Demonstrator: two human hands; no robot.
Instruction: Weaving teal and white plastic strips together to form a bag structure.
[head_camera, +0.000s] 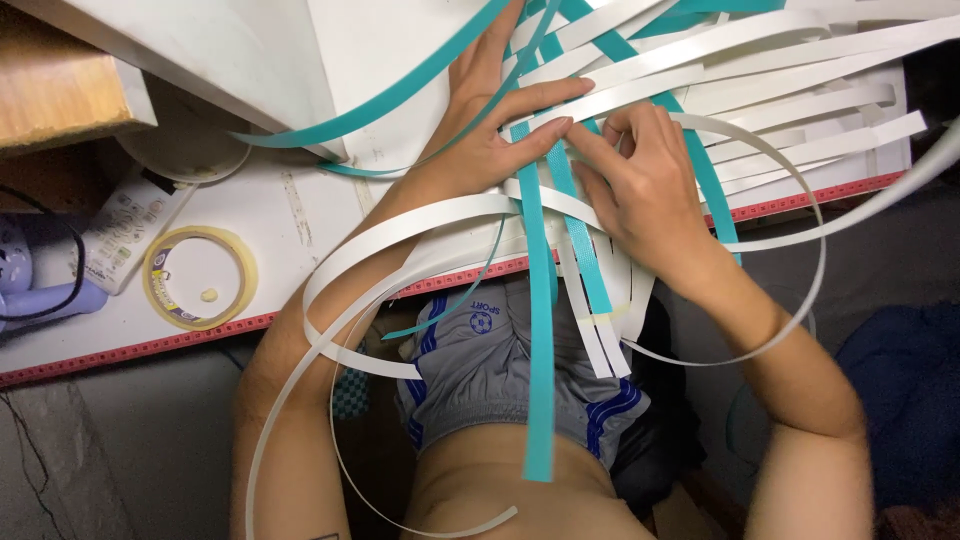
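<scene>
Weaving of flat plastic strapping at the near edge of the white table with the red ruled border (150, 345). Left hand (490, 130) spread flat, fingers apart, pressing down on the crossing white plastic straps (760, 60), index fingertip meeting the right hand at one crossing. Right hand (640, 185) curled, fingertips pinched together on a woven teal plastic strap (565, 180) right where it passes under a white one. Long teal strap end (540, 400) hanging off the near edge over the lap, past the grey shorts (480, 370); loose white strap loops (330, 330) springing out to the left and near side.

Likely trouble, judged from this layout:
- Springy white loops uncurling and lifting the crossings if the flat left palm eases off; only hand pressure visibly holding the weave down.
- Teal strap slipping from the pinch, since grip sits on a narrow slick band; weight of the hanging end pulling it toward the lap.
- Wrong over-under order in the crowded crossing under the fingertips; exact layering there hard to tell.
- Dangling ends snagging on a knee or forearm and dragging the mat off the edge.

Roll of clear yellowish adhesive tape (200, 277) and a white remote control (130, 230) lying well apart at the left.
</scene>
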